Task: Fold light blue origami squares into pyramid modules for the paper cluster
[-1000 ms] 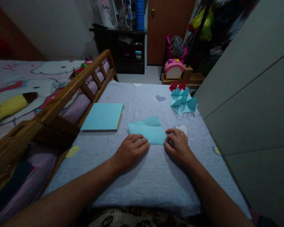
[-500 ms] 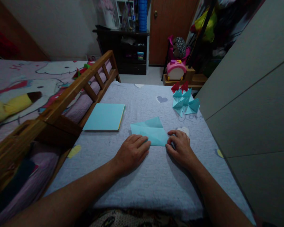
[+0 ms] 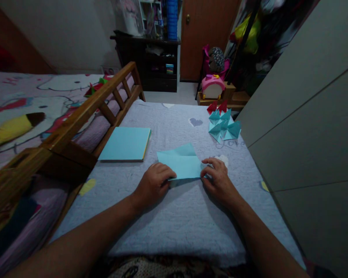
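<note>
A folded sheet of light blue origami paper (image 3: 182,164) lies in front of me, its near edge slightly raised. At its near left corner my left hand (image 3: 156,180) is closed, thumb below and fingers above the paper. My right hand (image 3: 217,175) pinches the near right corner between thumb and fingers. Left of the sheet is a square stack of blue paper (image 3: 126,143). Several folded blue paper shapes (image 3: 224,126) stand at the far right, with a red folded paper piece (image 3: 217,107) behind them.
A bed with a pale blue patterned sheet (image 3: 168,220) is the work surface. Along its left runs a wooden rail (image 3: 75,112), with another bed beyond. A pale cabinet (image 3: 310,127) borders the right side. At the back stand a dark shelf unit (image 3: 146,61) and a pink toy case (image 3: 213,87).
My left hand has gone from lying flat over the near edge to gripping the left corner. The near edge has lifted a little. My right hand now pinches its corner.
</note>
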`<state>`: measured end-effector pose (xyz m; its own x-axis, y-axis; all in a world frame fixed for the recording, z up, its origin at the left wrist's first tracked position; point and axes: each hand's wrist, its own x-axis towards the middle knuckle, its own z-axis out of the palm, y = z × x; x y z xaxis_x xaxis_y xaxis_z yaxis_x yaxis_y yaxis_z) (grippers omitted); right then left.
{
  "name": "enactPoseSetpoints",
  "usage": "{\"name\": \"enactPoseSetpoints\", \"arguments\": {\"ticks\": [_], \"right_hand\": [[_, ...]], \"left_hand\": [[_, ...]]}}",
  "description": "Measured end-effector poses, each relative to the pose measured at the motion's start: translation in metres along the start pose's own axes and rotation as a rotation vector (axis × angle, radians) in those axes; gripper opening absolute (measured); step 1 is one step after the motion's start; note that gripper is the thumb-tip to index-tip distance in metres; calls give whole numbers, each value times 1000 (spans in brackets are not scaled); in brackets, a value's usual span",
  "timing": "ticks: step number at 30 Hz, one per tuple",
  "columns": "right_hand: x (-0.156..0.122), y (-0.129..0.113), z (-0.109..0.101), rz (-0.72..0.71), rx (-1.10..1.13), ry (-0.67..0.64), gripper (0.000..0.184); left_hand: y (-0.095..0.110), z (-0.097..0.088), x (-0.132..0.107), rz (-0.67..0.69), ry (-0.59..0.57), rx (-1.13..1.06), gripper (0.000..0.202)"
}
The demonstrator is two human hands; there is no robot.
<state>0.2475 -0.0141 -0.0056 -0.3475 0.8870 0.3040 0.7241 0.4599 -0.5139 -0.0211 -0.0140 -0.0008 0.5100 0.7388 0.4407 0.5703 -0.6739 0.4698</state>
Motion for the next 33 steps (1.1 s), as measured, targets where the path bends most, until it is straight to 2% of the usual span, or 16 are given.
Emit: {"name": "enactPoseSetpoints", "arguments": {"ticks": [3,6,9,13,20,25,33], "right_hand": [[0,0,1,17,6,37,23],[0,0,1,24,16,56,44],[-2,1,1,23,42,37,60],[-3,3,-1,12,59,24,69],[-3,6,-1,16,110,6,68],[-3,7,1,-25,132,44,64],[-1,6,1,-37,138,17,61]], "left_hand": [[5,-1,0,120,51,77,22],[9,0,0,208,70,160,24],[10,-1,0,215,101,161,26],[8,-4,0,202,147,150,17],[6,-4,-1,264,143,230,21],[3,-2,-2,255,161,226,21],[2,-2,-2,255,128,266,21]]}}
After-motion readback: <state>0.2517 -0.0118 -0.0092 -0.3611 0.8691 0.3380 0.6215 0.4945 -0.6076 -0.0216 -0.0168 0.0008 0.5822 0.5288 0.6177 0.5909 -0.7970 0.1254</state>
